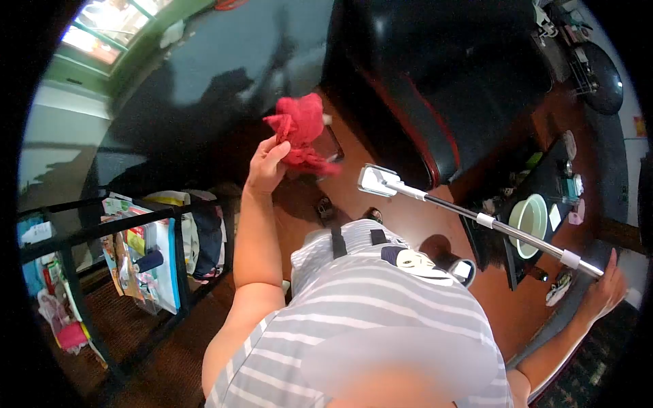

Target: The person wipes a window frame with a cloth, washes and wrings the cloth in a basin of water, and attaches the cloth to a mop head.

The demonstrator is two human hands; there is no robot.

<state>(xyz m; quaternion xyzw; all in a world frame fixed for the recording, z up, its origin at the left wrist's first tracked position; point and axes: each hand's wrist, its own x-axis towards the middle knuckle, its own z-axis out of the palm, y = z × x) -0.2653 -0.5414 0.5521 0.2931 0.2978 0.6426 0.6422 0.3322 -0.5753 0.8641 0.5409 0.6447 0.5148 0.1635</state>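
Out in front of my body, my left hand [268, 167] is raised and pinches a crumpled red cloth [299, 126] between thumb and fingers, most of it bunched above and beside the hand. On the far right, my right hand [605, 291] grips the end of a telescopic pole [462, 207], one finger stretched out. White collars break up its metal tube, which reaches back toward the middle of the view. There it ends in a white flat rectangular head [377, 181], held above the floor and apart from the cloth.
A black sofa [435, 75] with red piping stands ahead. To the right, a low dark table [503, 255] carries a pale green basin [529, 224] and small items. A black metal rack [122, 224] with papers and bags is at left. Brown floor [401, 214] shows between.
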